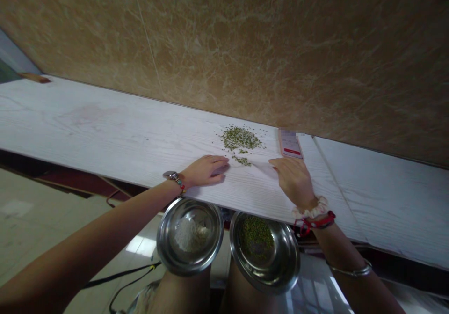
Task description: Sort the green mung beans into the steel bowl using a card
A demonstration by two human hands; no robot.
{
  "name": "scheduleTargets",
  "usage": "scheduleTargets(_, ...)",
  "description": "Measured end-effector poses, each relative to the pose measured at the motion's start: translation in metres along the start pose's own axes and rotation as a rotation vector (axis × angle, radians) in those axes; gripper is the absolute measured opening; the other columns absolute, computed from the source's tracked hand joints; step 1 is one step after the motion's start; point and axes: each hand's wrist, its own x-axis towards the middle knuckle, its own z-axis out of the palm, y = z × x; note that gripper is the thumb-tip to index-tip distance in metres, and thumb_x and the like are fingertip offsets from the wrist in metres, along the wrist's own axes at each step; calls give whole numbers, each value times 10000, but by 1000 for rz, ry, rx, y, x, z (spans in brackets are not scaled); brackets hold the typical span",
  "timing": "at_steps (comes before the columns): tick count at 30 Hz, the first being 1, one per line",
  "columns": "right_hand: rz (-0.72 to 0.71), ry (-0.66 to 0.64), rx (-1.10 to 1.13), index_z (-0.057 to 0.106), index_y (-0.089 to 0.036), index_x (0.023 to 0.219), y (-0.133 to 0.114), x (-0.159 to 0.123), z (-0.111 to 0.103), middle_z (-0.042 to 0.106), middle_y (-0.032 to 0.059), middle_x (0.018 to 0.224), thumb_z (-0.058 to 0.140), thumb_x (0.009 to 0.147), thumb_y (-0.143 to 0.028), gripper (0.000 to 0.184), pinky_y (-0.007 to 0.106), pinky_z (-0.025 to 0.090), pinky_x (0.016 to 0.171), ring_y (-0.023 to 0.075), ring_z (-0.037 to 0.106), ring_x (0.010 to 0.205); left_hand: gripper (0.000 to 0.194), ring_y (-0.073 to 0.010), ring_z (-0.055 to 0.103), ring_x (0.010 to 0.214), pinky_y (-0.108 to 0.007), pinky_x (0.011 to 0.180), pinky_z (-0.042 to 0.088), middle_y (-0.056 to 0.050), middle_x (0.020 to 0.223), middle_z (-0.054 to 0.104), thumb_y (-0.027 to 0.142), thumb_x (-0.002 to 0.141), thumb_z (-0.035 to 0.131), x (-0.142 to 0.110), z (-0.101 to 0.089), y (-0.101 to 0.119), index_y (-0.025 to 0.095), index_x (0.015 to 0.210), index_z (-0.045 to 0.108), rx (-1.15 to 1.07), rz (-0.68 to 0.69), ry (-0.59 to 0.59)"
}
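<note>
A loose pile of green beans [240, 137], which look like mung beans with some white grains among them, lies on the white wooden counter [168, 131]. A smaller cluster sits just in front of it. My left hand [206, 170] rests on the counter left of that cluster, fingers stretched out and thumb apart, holding nothing visible. To the right, my right hand [293, 176] has its fingers pressed together. A faint pale strip runs from its fingertips towards the beans, too blurred to name.
Two steel bowls sit on my lap below the counter's edge: the left bowl [161, 248] contains white grains, the right bowl [294, 267] green beans. A phone [290, 143] lies beyond my right hand. A marbled wall [224, 47] rises behind the counter.
</note>
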Motion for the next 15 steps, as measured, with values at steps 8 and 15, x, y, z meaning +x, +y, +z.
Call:
scheduleTargets(8, -68, -32, 23, 625, -153, 938, 0, -5, -18, 714, 50, 825, 454, 854, -26, 229, 304, 428, 730, 159, 634, 783, 334, -224, 544, 1164, -359, 982, 425, -98, 1331, 539, 344, 884, 477, 0, 0, 0, 180, 1169, 537, 12, -7, -1)
scheduleTargets(15, -18, 9, 5, 633, -166, 937, 5, 1, -10, 715, 44, 822, 465, 875, -74, 201, 310, 429, 745, 167, 633, 785, 357, -232, 550, 1156, -357, 978, 433, -126, 1303, 556, 334, 877, 471, 2, 1, 0, 139, 1170, 538, 12, -7, -3)
